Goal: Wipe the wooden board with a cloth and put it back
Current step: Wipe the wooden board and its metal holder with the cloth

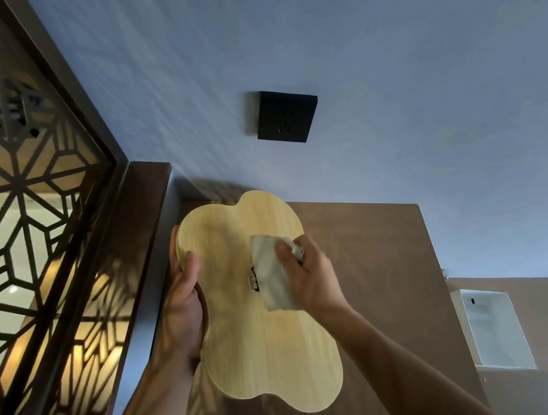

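A pale wooden board (247, 334) with a wavy, lobed outline is held up in front of me, its flat face toward the camera. My left hand (183, 297) grips its left edge, thumb on the face and fingers behind. My right hand (311, 271) presses a light grey cloth (272, 273) flat against the board's upper right part. A small metal hanger (253, 280) shows at the cloth's left edge, partly covered.
A brown wooden cabinet top (376, 263) lies below the board. The blue-grey wall (385, 55) carries a black socket plate (285, 116). A dark lattice screen (25, 220) with warm light behind stands at the left. A white open box (498, 328) sits at the right.
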Action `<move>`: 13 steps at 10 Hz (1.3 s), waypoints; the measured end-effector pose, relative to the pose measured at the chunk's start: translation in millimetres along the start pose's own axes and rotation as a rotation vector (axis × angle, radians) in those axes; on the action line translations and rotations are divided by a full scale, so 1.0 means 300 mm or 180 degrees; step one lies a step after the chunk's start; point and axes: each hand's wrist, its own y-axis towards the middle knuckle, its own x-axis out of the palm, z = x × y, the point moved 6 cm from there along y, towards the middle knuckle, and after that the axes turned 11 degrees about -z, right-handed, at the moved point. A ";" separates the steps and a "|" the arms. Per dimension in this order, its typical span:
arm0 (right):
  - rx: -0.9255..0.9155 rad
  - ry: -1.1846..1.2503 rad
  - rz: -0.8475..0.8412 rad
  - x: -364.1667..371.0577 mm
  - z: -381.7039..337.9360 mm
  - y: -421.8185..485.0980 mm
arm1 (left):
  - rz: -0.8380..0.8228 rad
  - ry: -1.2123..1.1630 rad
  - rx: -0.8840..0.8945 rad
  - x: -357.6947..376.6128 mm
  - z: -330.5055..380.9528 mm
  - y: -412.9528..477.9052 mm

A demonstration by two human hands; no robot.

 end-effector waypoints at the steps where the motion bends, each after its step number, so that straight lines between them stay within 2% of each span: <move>1: 0.0203 -0.1123 -0.0460 0.033 0.097 0.012 | -0.0028 0.0134 0.0085 -0.001 -0.015 -0.002; 2: 0.0781 -0.0460 -0.0007 -0.033 0.201 -0.004 | 0.0033 0.0186 -0.0026 -0.008 -0.019 -0.004; 3: 0.1254 -0.0863 0.0001 -0.089 0.293 0.001 | -0.0007 0.0252 -0.0033 -0.009 -0.018 -0.001; 4: 0.1307 -0.1483 0.0107 -0.155 0.295 0.019 | 0.0046 0.0123 -0.0160 -0.006 -0.023 0.003; 5: 0.0796 -0.1059 0.0482 -0.181 0.183 0.035 | 0.0058 0.0078 -0.0177 -0.002 -0.018 0.003; 6: 0.0172 -0.0034 0.0414 -0.100 0.025 0.022 | 0.0038 0.0459 -0.0086 -0.001 -0.013 -0.001; 7: -0.0109 -0.0161 -0.0085 0.032 -0.049 -0.015 | 0.0067 0.0291 -0.0180 -0.007 -0.032 0.000; 8: 0.0143 -0.0420 -0.0216 0.064 0.027 -0.024 | 0.0086 -0.0015 -0.0368 -0.013 -0.052 0.006; 9: 0.0540 -0.0772 -0.0001 0.005 0.178 -0.015 | 0.0014 0.0056 -0.0172 -0.018 -0.042 0.009; 10: 0.1169 -0.1208 0.0027 -0.073 0.336 -0.015 | 0.0057 -0.0411 -0.0464 -0.008 -0.055 0.009; 11: 0.1185 -0.1715 0.0003 -0.155 0.384 -0.001 | 0.0059 -0.0356 -0.0495 0.002 -0.041 0.008; 12: 0.0644 -0.1521 0.0322 -0.233 0.321 0.009 | 0.0055 -0.0358 -0.0421 0.004 -0.032 0.006; 13: 0.0204 -0.0832 0.0376 -0.302 0.233 0.001 | 0.0085 -0.0218 -0.0332 0.008 -0.018 0.002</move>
